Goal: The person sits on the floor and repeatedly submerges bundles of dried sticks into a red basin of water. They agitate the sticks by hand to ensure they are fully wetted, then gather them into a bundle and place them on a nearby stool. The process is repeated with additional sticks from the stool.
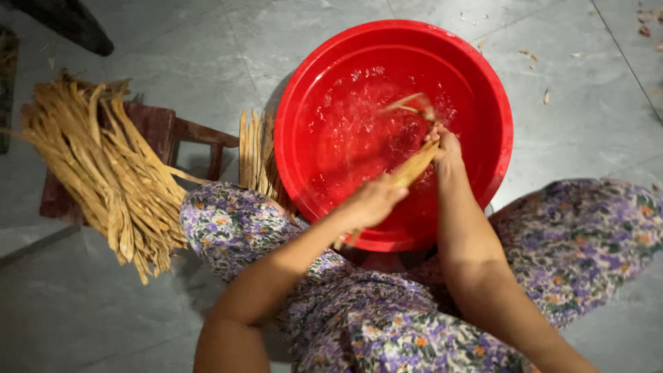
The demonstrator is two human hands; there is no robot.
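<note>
So both hands are working a tan fibre strip [413, 168] over the big red basin [497, 124] in the upper middle of the frame. The left hand [373, 202] has its fingers curled shut around the lower end of the strip near the basin's near rim, and the right hand [447, 148] is closed on the upper part, right at the water [359, 124], with the strip's far tip blurred from motion. If you ask me, doing this well means keeping both grips firm and close together so the strip stays taut and doesn't kink, and keeping it low in the basin so the splash stays inside. The basin holds shallow water with bubbles, plus what looks like the wet strip end; can't tell if anything else sits in there. At the left of the frame a thick bundle of dry strips [103, 173] lies across a small wooden stool [179, 131], and a few more strips [257, 148] lean just beside the basin's left edge, on the grey tiled floor [587, 103]
</note>
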